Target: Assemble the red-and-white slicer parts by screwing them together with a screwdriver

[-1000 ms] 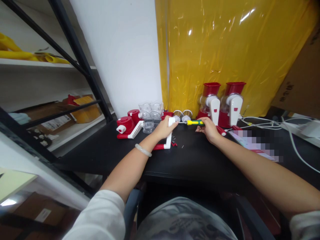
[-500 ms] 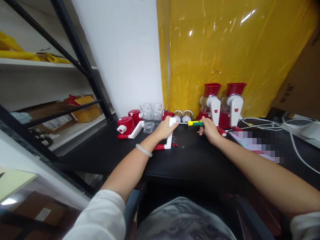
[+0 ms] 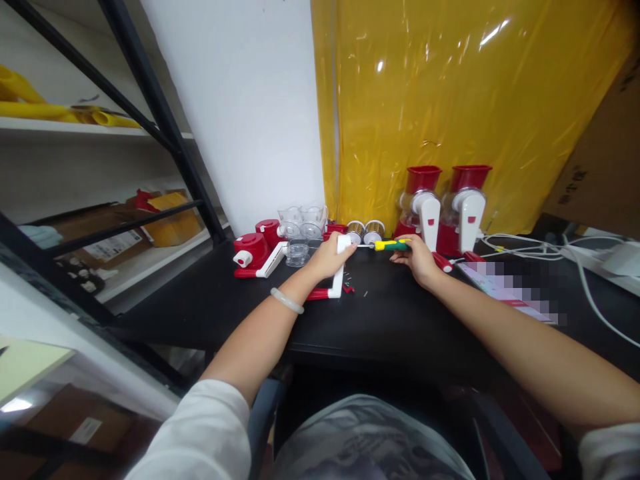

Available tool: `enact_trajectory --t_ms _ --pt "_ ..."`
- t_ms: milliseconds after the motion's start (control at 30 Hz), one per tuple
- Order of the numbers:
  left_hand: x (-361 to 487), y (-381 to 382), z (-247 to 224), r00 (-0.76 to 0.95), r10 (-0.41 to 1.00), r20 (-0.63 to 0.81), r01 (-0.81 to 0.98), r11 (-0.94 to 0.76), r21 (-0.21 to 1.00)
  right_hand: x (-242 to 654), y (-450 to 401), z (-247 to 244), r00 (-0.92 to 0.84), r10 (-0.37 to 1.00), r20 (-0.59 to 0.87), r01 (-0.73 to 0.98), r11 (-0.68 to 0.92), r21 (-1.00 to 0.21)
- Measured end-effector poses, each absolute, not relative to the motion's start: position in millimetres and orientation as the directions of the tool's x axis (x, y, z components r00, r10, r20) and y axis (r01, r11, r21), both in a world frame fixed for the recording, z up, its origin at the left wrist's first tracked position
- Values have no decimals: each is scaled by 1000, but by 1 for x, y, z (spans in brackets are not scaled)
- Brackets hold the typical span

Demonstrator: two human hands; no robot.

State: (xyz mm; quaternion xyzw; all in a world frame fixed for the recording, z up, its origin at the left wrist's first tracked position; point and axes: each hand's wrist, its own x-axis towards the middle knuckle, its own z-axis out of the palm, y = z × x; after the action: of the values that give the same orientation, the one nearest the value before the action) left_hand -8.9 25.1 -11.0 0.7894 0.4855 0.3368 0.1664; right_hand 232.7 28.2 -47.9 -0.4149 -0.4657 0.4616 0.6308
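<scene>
My left hand (image 3: pixel 330 257) is closed around the upper part of a white crank handle (image 3: pixel 338 280), whose red grip (image 3: pixel 318 294) points left, low over the table. In my right hand (image 3: pixel 418 259) is a screwdriver (image 3: pixel 391 246) with a yellow and green handle. It lies level, its metal shaft pointing left and its tip at the white crank beside my left thumb. The exact contact at the tip is too small to make out. Below the crank, several small screws (image 3: pixel 365 293) and a small red piece (image 3: pixel 349 289) lie on the black table (image 3: pixel 400 327).
Two assembled red and white rotary graters (image 3: pixel 424 207) stand at the back right. Red grater bases (image 3: pixel 251 253), clear plastic housings (image 3: pixel 299 252) and metal grating drums (image 3: pixel 373 232) stand behind my left hand. White cables (image 3: pixel 530 245) and a printed sheet (image 3: pixel 505 290) lie at the right.
The fingers of my right hand have shifted on the screwdriver handle, which looks turned, with more green showing. My left hand and the crank handle stay in place.
</scene>
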Motion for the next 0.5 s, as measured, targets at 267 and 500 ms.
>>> enact_trajectory --t_ms 267,500 --pt "-8 24 -11 304 876 375 660 -478 580 232 31 -51 140 971 195 -184 219 -958" --pt "-8 25 -11 298 874 385 667 -479 571 232 30 -51 131 974 185 -164 205 -965"
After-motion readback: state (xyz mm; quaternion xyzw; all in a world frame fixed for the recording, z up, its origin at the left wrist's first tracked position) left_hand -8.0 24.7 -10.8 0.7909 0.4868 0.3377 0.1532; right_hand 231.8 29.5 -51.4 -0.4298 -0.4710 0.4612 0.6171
